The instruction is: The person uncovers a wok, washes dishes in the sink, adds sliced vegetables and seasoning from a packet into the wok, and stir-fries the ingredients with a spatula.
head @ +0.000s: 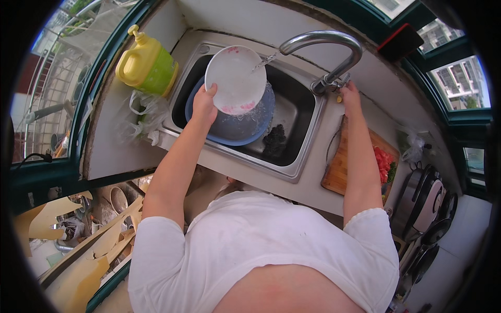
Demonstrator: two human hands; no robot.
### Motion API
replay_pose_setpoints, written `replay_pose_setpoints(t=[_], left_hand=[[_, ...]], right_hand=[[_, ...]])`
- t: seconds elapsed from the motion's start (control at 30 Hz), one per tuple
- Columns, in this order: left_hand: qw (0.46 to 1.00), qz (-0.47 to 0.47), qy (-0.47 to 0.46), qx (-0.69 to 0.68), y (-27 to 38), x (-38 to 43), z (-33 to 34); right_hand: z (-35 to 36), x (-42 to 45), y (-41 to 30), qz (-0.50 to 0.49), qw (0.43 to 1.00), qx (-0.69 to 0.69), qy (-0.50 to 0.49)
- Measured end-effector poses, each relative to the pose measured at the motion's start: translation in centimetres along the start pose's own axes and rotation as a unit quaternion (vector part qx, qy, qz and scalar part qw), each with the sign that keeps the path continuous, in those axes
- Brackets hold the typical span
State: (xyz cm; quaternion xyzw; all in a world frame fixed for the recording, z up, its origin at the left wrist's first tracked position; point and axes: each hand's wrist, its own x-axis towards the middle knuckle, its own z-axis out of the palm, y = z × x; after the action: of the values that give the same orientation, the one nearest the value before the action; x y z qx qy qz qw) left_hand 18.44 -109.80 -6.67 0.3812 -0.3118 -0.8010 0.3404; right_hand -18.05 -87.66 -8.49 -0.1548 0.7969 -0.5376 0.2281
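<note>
My left hand (205,105) grips the near-left rim of a white plate (236,80) with pink flower marks, thumb on its face. The plate is tilted under the curved chrome faucet (325,37), and a stream of water strikes its right part. Below it, a blue basin (242,131) with water splashing in it sits in the steel sink (289,101). My right hand (351,98) is at the faucet's lever handle (344,80), fingers closed around its lower end. A dark scouring pad (275,140) rests on the sink floor beside the basin.
A yellow-green detergent jug (146,64) and a plastic bag (143,113) stand left of the sink. Right of it lies a wooden cutting board (336,168) with chopped red food (382,162), partly behind my right forearm. A rice cooker (420,201) stands farther right.
</note>
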Motion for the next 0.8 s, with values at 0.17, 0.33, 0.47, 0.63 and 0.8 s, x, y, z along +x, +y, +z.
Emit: replay_pose_setpoints(t=[0.17, 0.33, 0.47, 0.63, 0.8], left_hand=[[0.966, 0.187, 0.097, 0.151, 1.8, -1.4, -0.7], [0.822, 0.362, 0.166, 0.408, 3.3, -2.7, -0.5], [0.748, 0.428, 0.185, 0.473, 5.2, -4.3, -1.1], [0.672, 0.513, 0.209, 0.492, 9.2, -7.1, 0.2], [0.790, 0.503, 0.184, 0.298, 12.0, -9.1, 2.1]], right_hand=[[1.8, 3.1, 1.0, -0.001, 0.997, 0.069, -0.019], [0.4, 4.1, 1.9, -0.108, 0.989, -0.026, -0.099], [0.4, -2.1, -1.4, -0.100, 0.982, -0.161, -0.008], [-4.1, -8.5, 1.3, -0.131, 0.986, -0.086, -0.049], [-8.8, -16.9, -0.5, 0.073, 0.976, 0.156, -0.134]])
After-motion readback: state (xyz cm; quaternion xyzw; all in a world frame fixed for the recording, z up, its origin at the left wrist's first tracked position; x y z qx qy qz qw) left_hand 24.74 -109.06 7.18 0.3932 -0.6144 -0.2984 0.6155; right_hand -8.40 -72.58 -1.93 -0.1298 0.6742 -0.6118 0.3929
